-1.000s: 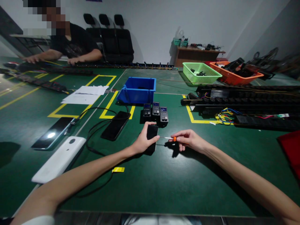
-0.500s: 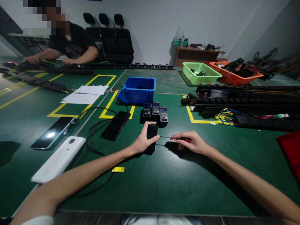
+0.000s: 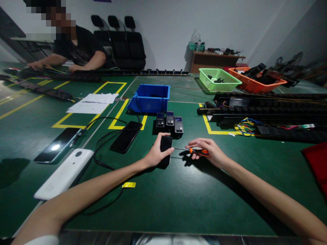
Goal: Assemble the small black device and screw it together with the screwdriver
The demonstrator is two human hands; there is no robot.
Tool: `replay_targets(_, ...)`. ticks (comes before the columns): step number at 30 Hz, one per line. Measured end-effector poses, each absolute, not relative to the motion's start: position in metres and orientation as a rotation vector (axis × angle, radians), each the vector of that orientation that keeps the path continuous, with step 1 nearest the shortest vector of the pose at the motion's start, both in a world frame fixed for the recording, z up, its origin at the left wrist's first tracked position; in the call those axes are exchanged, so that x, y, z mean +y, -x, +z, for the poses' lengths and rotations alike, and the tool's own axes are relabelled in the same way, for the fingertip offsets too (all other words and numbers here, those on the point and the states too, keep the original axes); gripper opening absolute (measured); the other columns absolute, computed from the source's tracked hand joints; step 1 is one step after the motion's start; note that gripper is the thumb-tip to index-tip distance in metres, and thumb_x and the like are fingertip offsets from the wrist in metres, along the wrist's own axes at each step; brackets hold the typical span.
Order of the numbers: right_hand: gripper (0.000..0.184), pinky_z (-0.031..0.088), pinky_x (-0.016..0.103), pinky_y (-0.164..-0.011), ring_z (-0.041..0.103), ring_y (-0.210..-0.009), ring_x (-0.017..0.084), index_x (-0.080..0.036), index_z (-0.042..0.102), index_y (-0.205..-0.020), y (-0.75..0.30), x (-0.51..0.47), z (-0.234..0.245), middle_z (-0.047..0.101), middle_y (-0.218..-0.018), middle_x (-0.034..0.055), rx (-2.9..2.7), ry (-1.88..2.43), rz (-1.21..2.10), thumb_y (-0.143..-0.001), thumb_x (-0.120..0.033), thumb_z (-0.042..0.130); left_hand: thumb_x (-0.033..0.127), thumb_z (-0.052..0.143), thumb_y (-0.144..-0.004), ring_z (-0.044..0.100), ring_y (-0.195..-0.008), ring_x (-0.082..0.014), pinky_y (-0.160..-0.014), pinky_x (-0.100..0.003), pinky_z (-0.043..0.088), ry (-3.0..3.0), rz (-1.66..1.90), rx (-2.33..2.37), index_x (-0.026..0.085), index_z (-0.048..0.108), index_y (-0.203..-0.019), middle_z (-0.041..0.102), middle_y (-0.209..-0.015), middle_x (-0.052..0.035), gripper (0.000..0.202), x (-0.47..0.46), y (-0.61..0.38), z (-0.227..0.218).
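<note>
Head view: we hold a black box (image 3: 166,145) in our left hand (image 3: 156,153) and a screwdriver (image 3: 196,151) with an orange-and-black handle in our right hand (image 3: 214,150). Our left palm and fingers cover much of the box's left part, so its full outline cannot be read. The screwdriver's thin shank runs leftward to the box's right edge, beside our left thumb tip; whether its tip is seated we cannot make out.

Pose: our left forefinger curls over the far end of the box, thumb laid across its upper face. Our right fingers surround the handle loosely, forefinger reaching toward the left hand. Both forearms slant inward from the near side; the left is cut off at a white sleeve (image 3: 42,240) by the lower border, the right at the right-hand border.

Surroundings: just beyond our left hand we note three small devices (image 3: 170,119) with screens, then a blue bin (image 3: 150,104), its contents too dark to identify. A black phone (image 3: 126,136) lies left of that hand.
</note>
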State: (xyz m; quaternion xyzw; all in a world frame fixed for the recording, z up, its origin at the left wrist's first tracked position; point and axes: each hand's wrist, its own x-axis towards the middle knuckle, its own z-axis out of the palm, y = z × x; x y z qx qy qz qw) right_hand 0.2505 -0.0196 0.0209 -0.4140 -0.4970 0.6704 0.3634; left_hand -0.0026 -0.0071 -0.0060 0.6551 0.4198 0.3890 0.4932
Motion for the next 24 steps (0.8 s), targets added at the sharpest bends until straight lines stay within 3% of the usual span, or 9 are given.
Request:
replay_targets(5, 0.031, 0.051, 0.018, -0.046, 0.072, -0.062, 0.016, -0.012, 0.065, -0.106, -0.2532, -0.0136, 0.0157, 0.072, -0.105, 0.0172, -1.199, 1.134, 2.041, -0.088, -0.037, 0.059, 0.037, 0.066, -0.079, 0.059, -0.084, -0.0173, -0.082, -0.037, 0.049, -1.587, 0.924, 0.992, 0.023, 0.037, -0.127, 0.056, -0.096, -0.0034, 0.057, -0.0088, 0.0022, -0.0051)
replay_targets(9, 0.035, 0.042, 0.015, -0.036, 0.064, -0.045, 0.009, -0.010, 0.066, -0.104, -0.2544, -0.0138, 0.0118, 0.075, -0.092, 0.0150, -1.330, 1.134, 2.082, -0.084, -0.039, 0.065, 0.037, 0.065, -0.080, 0.059, -0.084, -0.0170, -0.081, -0.036, 0.049, -1.601, 0.922, 0.987, 0.023, 0.036, -0.127, 0.056, -0.095, -0.0032, 0.057, -0.0094, 0.0028, -0.0039)
replay_targets(12, 0.037, 0.035, 0.013, -0.032, 0.054, -0.036, 0.005, -0.010, 0.067, -0.104, -0.2542, -0.0146, 0.0128, 0.075, -0.077, 0.0090, -1.454, 1.165, 1.951, -0.082, -0.039, 0.067, 0.037, 0.065, -0.080, 0.059, -0.084, -0.0170, -0.081, -0.036, 0.049, -1.613, 0.920, 1.003, 0.023, 0.036, -0.127, 0.056, -0.096, -0.0032, 0.057, -0.0090, 0.0034, -0.0040)
replay_targets(17, 0.044, 0.032, 0.015, -0.031, 0.048, -0.034, 0.004, -0.011, 0.065, -0.111, -0.2552, -0.0174, 0.0169, 0.072, -0.072, 0.0051, -1.712, 1.199, 1.722, -0.083, -0.045, 0.063, 0.037, 0.065, -0.080, 0.059, -0.084, -0.0170, -0.080, -0.036, 0.050, -1.610, 0.932, 1.004, 0.024, 0.036, -0.128, 0.056, -0.097, -0.0033, 0.057, -0.0079, 0.0035, -0.0056)
replay_targets(21, 0.045, 0.037, 0.018, -0.034, 0.047, -0.036, 0.006, -0.013, 0.065, -0.115, -0.2579, -0.0196, 0.0181, 0.071, -0.072, 0.0040, -1.930, 1.201, 1.448, -0.086, -0.047, 0.059, 0.037, 0.065, -0.080, 0.059, -0.084, -0.0171, -0.079, -0.036, 0.050, -1.601, 0.933, 1.005, 0.024, 0.037, -0.127, 0.056, -0.097, -0.0034, 0.057, -0.0078, 0.0031, -0.0062)
replay_targets(24, 0.039, 0.045, 0.021, -0.045, 0.055, -0.046, 0.009, -0.016, 0.067, -0.114, -0.2606, -0.0188, 0.0153, 0.071, -0.077, 0.0050, -2.177, 1.099, 1.087, -0.089, -0.044, 0.056, 0.038, 0.065, -0.080, 0.059, -0.084, -0.0171, -0.080, -0.036, 0.050, -1.592, 0.934, 1.011, 0.024, 0.037, -0.127, 0.056, -0.097, -0.0032, 0.057, -0.0078, 0.0027, -0.0064)
